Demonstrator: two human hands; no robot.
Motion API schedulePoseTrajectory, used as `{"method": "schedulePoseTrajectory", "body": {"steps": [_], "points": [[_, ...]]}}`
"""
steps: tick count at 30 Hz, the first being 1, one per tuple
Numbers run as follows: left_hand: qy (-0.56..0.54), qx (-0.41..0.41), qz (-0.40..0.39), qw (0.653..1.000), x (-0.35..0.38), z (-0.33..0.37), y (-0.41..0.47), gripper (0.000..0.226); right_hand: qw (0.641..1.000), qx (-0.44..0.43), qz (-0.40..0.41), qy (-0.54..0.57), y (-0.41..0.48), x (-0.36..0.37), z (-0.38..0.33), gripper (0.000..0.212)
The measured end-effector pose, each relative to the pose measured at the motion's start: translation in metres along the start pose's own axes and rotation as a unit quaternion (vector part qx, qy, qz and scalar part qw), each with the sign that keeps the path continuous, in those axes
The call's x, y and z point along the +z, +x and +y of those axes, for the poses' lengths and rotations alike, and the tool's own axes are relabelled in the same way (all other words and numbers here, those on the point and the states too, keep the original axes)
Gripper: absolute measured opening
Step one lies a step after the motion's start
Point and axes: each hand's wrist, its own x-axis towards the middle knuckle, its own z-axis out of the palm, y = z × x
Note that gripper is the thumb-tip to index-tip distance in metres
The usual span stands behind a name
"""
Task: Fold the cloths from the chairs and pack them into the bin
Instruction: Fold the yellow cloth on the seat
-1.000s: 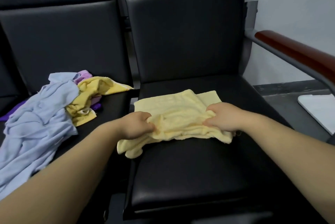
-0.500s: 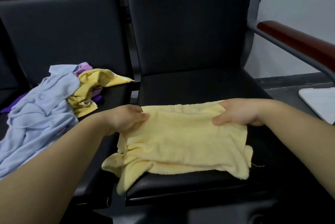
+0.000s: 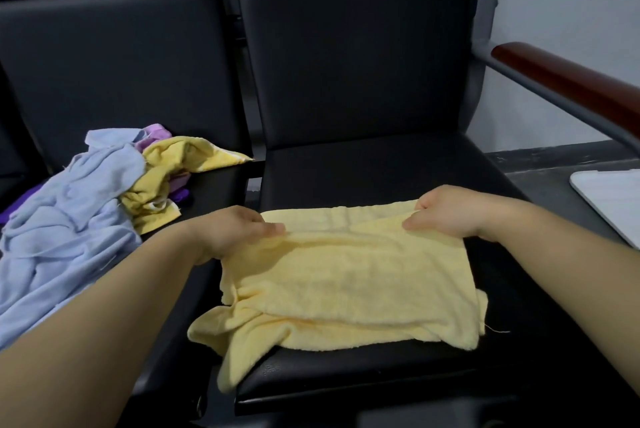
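2 hands pinch the yellow cloth (image 3: 346,275) at its far edge: left hand (image 3: 235,233) and right hand (image 3: 453,216), well apart. Cloth lies on the seat (image 3: 381,167) below them. Risk: the near-left corner overhangs the seat edge and is bunched, so the fold could skew.

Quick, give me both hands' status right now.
Left hand: closed, pinching the far left edge of the pale yellow cloth.
Right hand: closed, pinching the same cloth's far right edge.
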Motion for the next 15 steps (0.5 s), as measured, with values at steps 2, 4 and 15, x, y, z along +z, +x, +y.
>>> {"method": "schedulePoseTrajectory", "body": {"steps": [2, 4, 15], "points": [[-0.007, 0.007, 0.015, 1.000, -0.001, -0.002, 0.004, 0.038, 1.000, -0.005, 0.027, 0.001, 0.003, 0.000, 0.001, 0.027], [-0.017, 0.023, 0.054, 0.998, 0.000, -0.004, 0.011, 0.029, 0.998, -0.009, 0.065, 0.002, 0.005, 0.000, 0.000, 0.017], [0.064, 0.076, 0.221, 0.970, 0.015, -0.002, 0.039, 0.021, 0.988, -0.017, 0.146, -0.054, 0.026, 0.002, 0.004, 0.010]]}}
